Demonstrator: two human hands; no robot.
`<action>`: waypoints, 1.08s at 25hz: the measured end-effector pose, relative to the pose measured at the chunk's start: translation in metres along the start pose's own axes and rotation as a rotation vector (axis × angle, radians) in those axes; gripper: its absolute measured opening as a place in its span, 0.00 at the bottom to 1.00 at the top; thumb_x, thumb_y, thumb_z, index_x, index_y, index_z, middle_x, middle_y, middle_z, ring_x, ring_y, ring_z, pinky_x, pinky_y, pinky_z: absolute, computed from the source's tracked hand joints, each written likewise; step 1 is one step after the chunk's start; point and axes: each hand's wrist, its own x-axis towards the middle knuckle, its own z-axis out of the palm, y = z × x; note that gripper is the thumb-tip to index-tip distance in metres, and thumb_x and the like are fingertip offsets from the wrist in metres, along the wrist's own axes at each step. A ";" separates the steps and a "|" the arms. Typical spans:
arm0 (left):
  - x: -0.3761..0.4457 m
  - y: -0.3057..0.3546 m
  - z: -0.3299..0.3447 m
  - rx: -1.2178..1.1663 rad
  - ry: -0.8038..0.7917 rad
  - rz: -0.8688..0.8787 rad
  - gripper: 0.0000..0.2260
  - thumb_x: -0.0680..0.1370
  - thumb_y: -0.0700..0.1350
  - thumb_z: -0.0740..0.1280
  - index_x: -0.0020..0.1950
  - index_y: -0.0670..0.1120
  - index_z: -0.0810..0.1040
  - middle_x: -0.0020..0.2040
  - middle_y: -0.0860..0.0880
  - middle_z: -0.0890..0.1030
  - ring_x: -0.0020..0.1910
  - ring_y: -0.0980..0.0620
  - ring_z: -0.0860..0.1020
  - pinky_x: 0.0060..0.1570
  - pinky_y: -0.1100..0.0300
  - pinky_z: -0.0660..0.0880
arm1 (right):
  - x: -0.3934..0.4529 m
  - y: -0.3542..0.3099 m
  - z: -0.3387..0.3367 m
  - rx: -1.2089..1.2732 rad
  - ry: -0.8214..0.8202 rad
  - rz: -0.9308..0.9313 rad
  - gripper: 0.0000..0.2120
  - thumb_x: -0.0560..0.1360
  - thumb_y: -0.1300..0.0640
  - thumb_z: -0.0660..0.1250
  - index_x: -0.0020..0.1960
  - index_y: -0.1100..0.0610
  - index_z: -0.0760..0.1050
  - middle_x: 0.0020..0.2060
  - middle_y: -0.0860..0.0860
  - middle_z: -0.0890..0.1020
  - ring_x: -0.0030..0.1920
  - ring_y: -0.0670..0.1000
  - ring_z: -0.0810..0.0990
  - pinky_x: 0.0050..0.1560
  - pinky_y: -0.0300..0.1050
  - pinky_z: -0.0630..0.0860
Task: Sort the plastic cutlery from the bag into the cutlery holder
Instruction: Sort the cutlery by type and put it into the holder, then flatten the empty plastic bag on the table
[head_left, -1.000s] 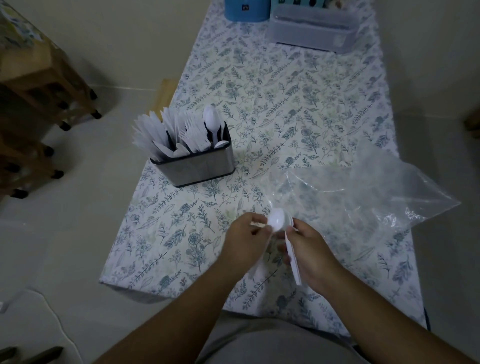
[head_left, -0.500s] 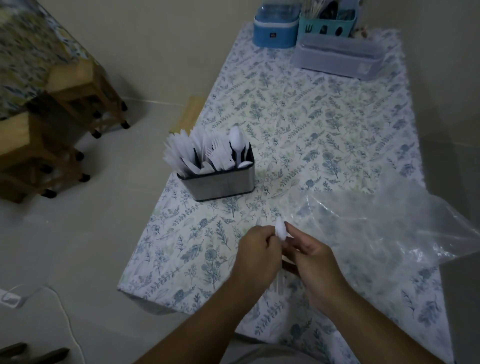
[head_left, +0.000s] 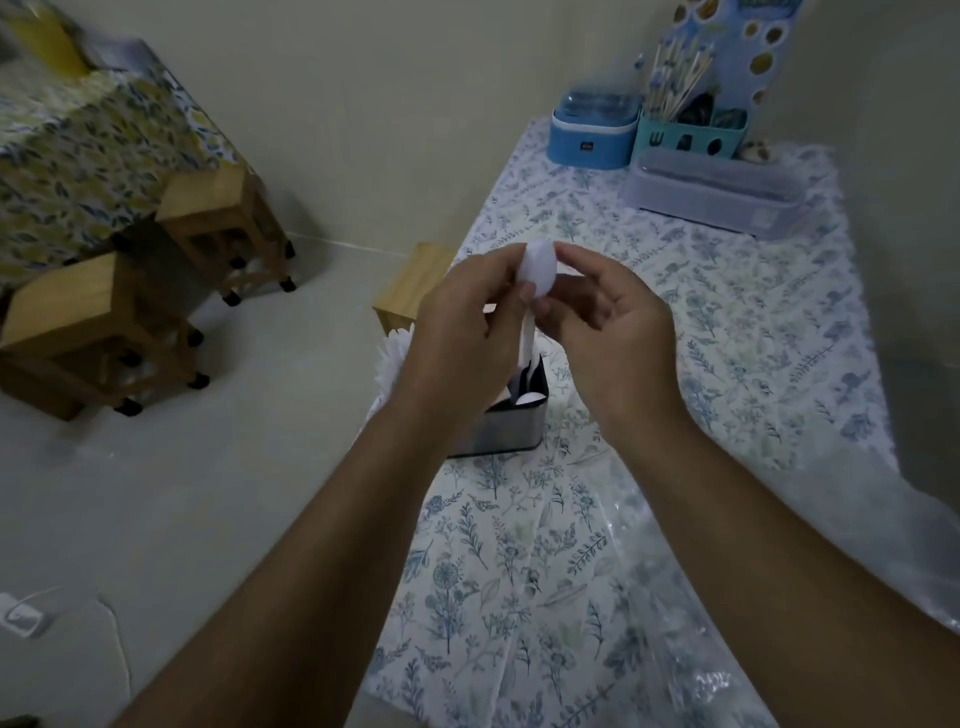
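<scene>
A white plastic spoon (head_left: 539, 267) stands upright, bowl up, above the metal cutlery holder (head_left: 506, 426). My left hand (head_left: 462, 322) pinches it at the bowl and neck. My right hand (head_left: 608, 312) touches the bowl from the right with its fingertips. The spoon's handle reaches down into the holder's right compartment, where other white spoons lie. White cutlery (head_left: 393, 358) fans out of the holder's left side, mostly hidden behind my left forearm. The clear plastic bag (head_left: 857, 545) lies crumpled at the table's right edge, under my right forearm.
The table carries a floral cloth (head_left: 727, 322). At its far end stand a blue box (head_left: 592, 132), a teal caddy (head_left: 691, 137) with sticks and a lidded grey container (head_left: 717, 192). Wooden stools (head_left: 218, 228) stand on the floor at left.
Both hands rose and moved away from me, carrying the spoon from near the bag's mouth to above the holder. The view tilted up toward the far end of the table.
</scene>
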 end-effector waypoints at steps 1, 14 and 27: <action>0.002 -0.009 0.002 -0.030 0.010 0.009 0.12 0.81 0.38 0.65 0.63 0.46 0.80 0.51 0.59 0.81 0.54 0.60 0.80 0.53 0.68 0.75 | 0.003 0.006 0.003 -0.029 0.005 -0.004 0.20 0.74 0.67 0.74 0.63 0.53 0.80 0.50 0.49 0.88 0.53 0.48 0.86 0.58 0.52 0.83; -0.068 -0.023 0.057 0.165 -0.124 0.109 0.12 0.80 0.38 0.65 0.62 0.44 0.80 0.57 0.49 0.80 0.56 0.54 0.77 0.57 0.63 0.74 | -0.070 0.065 -0.059 -0.605 0.022 0.123 0.10 0.79 0.56 0.69 0.59 0.49 0.81 0.50 0.43 0.79 0.51 0.43 0.79 0.47 0.36 0.75; -0.238 -0.029 0.098 0.521 -0.893 0.166 0.12 0.78 0.52 0.59 0.48 0.49 0.80 0.46 0.51 0.78 0.48 0.50 0.76 0.52 0.51 0.75 | -0.260 0.125 -0.196 -1.142 -0.074 0.478 0.25 0.74 0.53 0.70 0.71 0.46 0.74 0.57 0.49 0.80 0.60 0.56 0.75 0.60 0.52 0.75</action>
